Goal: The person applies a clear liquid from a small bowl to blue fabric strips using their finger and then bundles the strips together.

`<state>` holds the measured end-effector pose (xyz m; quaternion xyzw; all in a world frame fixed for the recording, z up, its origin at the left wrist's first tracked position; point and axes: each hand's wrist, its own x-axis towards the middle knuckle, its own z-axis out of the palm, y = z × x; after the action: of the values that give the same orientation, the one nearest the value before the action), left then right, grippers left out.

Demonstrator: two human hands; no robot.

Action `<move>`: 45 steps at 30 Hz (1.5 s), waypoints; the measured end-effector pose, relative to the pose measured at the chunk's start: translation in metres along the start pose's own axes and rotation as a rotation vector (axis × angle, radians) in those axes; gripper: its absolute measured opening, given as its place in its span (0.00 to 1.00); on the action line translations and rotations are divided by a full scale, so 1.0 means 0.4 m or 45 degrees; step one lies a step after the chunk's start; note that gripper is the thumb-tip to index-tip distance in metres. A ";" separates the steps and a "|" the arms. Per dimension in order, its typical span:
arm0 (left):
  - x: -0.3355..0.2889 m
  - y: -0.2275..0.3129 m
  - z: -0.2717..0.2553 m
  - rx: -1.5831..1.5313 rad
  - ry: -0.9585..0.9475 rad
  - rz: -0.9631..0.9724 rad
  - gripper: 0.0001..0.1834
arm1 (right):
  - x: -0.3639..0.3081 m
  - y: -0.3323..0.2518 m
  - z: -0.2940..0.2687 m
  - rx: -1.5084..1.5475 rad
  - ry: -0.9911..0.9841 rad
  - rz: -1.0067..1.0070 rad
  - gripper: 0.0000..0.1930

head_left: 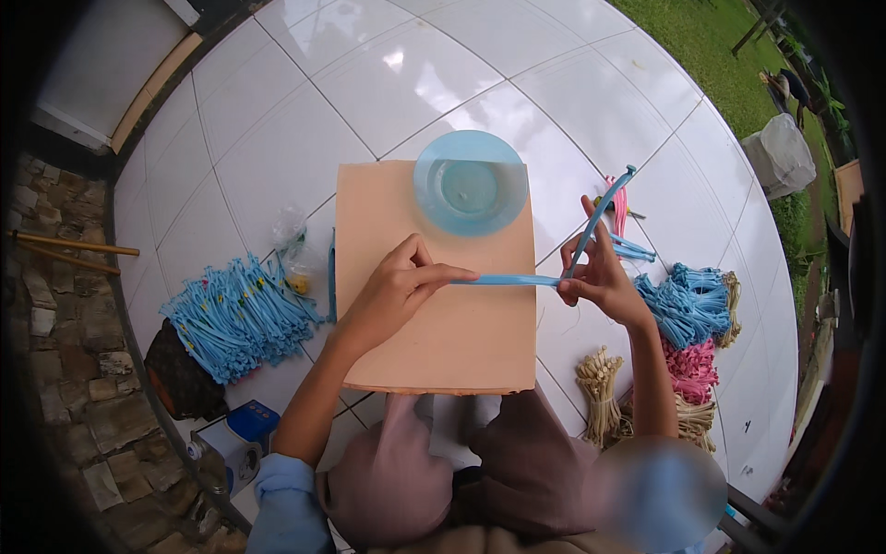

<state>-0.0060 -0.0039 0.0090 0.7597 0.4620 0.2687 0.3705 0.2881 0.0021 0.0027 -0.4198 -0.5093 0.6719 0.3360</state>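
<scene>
Blue and faintly glossy, a slim strip (517,280) stretches nearly straight between the person's two hands, over the peach-coloured board (438,346). From where I stand, I can't make out whether it rests on the board or hangs just above it. The left hand (395,284) has its index finger laid along the near-flat left end; whether the thumb pinches from beneath or the finger only presses, I can't tell. The right hand (600,275) clearly has hold, thumb and fingertips nipping the strip where it turns sharply upward, its tail running past the raised fingers to a knobbed tip.

I'd judge it light and supple, soft enough to fold at a touch, yet springy enough for that tail to stand up. It looks hard to break, though the smooth face might slide under a loose fingertip. I'd take it right at the bend, and again near the left end, flat between finger pads; the knob would make a good stop.

Beyond the hands sits a clear blue bowl (428,198), and a heap of knobbed blue strips (245,319) lies off to the left.
</scene>
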 end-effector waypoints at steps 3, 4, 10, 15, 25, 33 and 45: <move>0.000 -0.015 -0.011 0.147 -0.023 0.074 0.19 | 0.030 0.006 0.003 0.090 -0.073 0.008 0.55; 0.005 -0.018 -0.021 0.228 -0.015 0.107 0.20 | 0.040 0.010 0.001 0.101 -0.068 0.031 0.55; 0.009 -0.037 -0.030 0.371 -0.067 0.063 0.22 | 0.086 0.028 -0.003 0.126 -0.096 0.020 0.55; 0.012 -0.046 -0.033 0.375 -0.058 0.084 0.22 | 0.090 0.027 0.002 0.094 -0.057 0.031 0.57; 0.013 -0.048 -0.032 0.308 -0.067 0.080 0.21 | 0.092 0.046 -0.001 0.060 0.016 -0.055 0.60; 0.013 -0.061 -0.036 0.266 -0.087 0.069 0.22 | 0.104 0.047 -0.008 0.007 -0.044 -0.038 0.59; 0.022 -0.011 -0.043 0.476 -0.240 -0.012 0.22 | 0.105 0.041 -0.007 -0.006 -0.065 -0.018 0.58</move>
<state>-0.0173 0.0108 0.0162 0.8348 0.4707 0.1043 0.2658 0.2725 0.0358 -0.0229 -0.3998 -0.5222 0.6788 0.3267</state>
